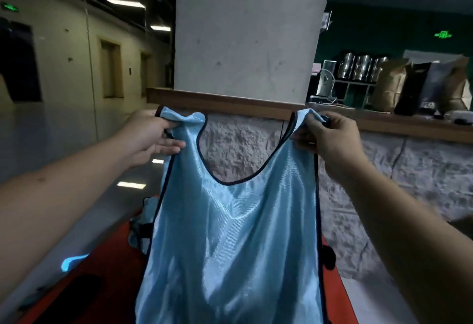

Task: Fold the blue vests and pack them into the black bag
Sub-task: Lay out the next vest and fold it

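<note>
A shiny light blue vest point(230, 246) with dark trim hangs upright and spread out in front of me, its neckline facing me. My left hand point(151, 136) pinches its left shoulder strap. My right hand point(332, 139) grips the right shoulder strap. Behind the hanging vest, at lower left, more blue vest fabric point(143, 226) lies bunched on a red surface point(107, 272). A dark flat shape point(76, 287) lies on that red surface at lower left; I cannot tell whether it is the black bag.
A wide concrete pillar point(250, 31) stands straight ahead above a wooden ledge point(230, 106) and a rough stone-faced wall point(384, 170). Paper bags point(391, 85) and metal canisters point(363, 65) sit on the counter at right. A glossy floor point(64, 144) runs along the left.
</note>
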Action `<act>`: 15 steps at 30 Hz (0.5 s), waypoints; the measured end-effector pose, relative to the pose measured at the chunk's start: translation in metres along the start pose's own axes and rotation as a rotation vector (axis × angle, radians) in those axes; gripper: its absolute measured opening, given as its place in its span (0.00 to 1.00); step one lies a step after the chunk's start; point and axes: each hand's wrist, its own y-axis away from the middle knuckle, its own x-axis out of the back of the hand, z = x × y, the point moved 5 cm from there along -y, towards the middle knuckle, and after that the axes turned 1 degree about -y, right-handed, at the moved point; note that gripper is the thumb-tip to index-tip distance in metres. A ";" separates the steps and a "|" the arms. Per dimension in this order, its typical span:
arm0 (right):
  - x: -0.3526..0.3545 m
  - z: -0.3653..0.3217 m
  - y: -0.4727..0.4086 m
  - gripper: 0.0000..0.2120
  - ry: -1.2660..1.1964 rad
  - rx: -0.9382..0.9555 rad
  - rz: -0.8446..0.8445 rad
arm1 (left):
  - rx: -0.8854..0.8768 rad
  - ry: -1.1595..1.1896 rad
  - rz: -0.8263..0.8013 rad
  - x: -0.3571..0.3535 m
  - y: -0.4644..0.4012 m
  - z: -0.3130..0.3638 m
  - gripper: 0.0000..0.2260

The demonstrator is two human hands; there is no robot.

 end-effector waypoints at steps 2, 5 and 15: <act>-0.011 0.050 -0.022 0.10 0.020 -0.059 -0.005 | 0.064 0.016 -0.003 -0.006 -0.034 -0.042 0.09; -0.026 0.126 -0.053 0.11 0.067 -0.142 -0.017 | 0.147 -0.004 -0.015 -0.013 -0.076 -0.109 0.12; -0.077 0.409 -0.109 0.09 0.200 -0.421 -0.077 | 0.470 -0.010 0.046 -0.030 -0.186 -0.356 0.23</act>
